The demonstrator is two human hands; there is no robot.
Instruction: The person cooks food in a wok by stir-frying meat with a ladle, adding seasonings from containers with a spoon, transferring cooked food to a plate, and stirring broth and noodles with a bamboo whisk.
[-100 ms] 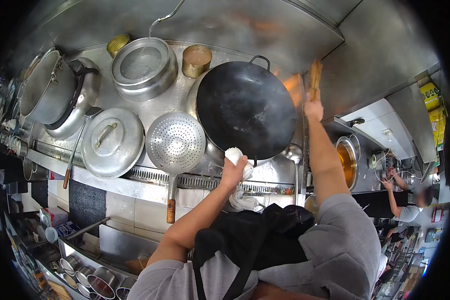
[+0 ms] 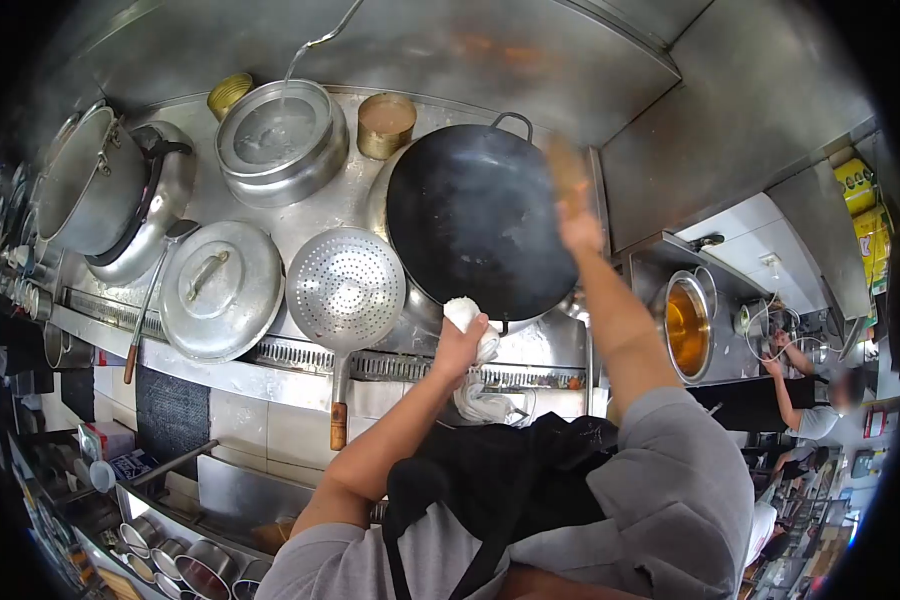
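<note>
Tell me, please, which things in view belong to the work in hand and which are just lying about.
Seemingly in use:
- black wok
- tan brush, blurred, in the right hand
- white cloth, gripped by the left hand at the wok's near rim

Apparently just lying by:
- perforated ladle
- round metal lid
- open tin

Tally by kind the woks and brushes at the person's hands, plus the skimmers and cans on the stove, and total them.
Wok: 1
Brush: 1
Skimmer: 1
Cans: 2
Total: 5
</note>
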